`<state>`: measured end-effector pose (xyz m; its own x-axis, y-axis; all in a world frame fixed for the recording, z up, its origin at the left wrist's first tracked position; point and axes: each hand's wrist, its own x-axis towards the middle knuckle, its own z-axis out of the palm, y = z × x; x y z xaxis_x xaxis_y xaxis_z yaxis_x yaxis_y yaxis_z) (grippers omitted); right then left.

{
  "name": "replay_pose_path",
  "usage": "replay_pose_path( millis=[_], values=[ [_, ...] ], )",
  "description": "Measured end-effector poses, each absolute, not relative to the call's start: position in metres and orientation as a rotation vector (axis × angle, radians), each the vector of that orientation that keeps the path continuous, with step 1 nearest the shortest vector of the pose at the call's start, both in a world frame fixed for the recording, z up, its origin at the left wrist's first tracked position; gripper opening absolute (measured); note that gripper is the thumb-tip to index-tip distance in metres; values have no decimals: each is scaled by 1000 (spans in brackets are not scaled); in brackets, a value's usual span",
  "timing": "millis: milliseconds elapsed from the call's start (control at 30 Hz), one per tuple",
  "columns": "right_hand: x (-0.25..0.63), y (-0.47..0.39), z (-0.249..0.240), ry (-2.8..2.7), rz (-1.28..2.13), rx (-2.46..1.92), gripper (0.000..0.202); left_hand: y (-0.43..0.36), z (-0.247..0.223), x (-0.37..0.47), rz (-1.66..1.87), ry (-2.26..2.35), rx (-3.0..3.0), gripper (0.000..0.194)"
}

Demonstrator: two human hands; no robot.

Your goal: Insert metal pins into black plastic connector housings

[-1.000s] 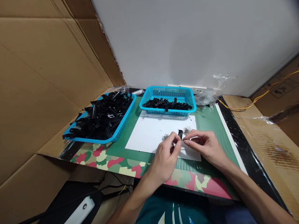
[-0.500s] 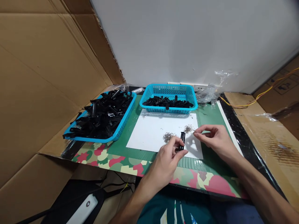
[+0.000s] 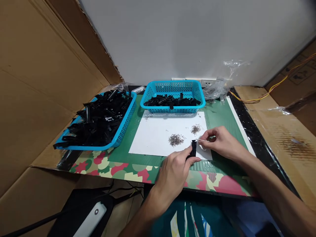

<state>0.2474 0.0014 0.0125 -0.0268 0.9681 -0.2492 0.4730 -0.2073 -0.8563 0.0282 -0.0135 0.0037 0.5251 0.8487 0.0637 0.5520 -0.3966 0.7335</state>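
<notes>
My left hand (image 3: 176,168) is closed around a narrow black plastic part (image 3: 194,148), thumb and fingers on its sides, near the front of a white sheet (image 3: 148,138). My right hand (image 3: 217,140) pinches a thin metal rod (image 3: 202,140). The rod's tip is at the upper end of the black part; whether it touches, or carries anything, is too small to tell. Just beyond the hands lie a larger pile of tiny metal wire pieces (image 3: 176,140) and a smaller pile of wire pieces (image 3: 196,129).
A blue basket (image 3: 172,110) with black parts stands behind the sheet. To the left is a blue tray (image 3: 118,142) heaped with black parts. Cardboard (image 3: 49,82) walls the left side. Clear plastic bags (image 3: 217,90) and a yellow cable (image 3: 274,86) lie at the back right.
My right hand has moved left from beside the smaller pile, bringing the metal rod to the black part's upper end. The left hand still holds the part. The view has shifted slightly.
</notes>
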Motion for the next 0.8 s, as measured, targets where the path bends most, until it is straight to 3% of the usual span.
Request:
replay_pose_path(
  millis=[800],
  values=[
    [228,-8,12,-1532,983,-1692,22,-12,7,30,527,1135,2068,19]
  ],
)
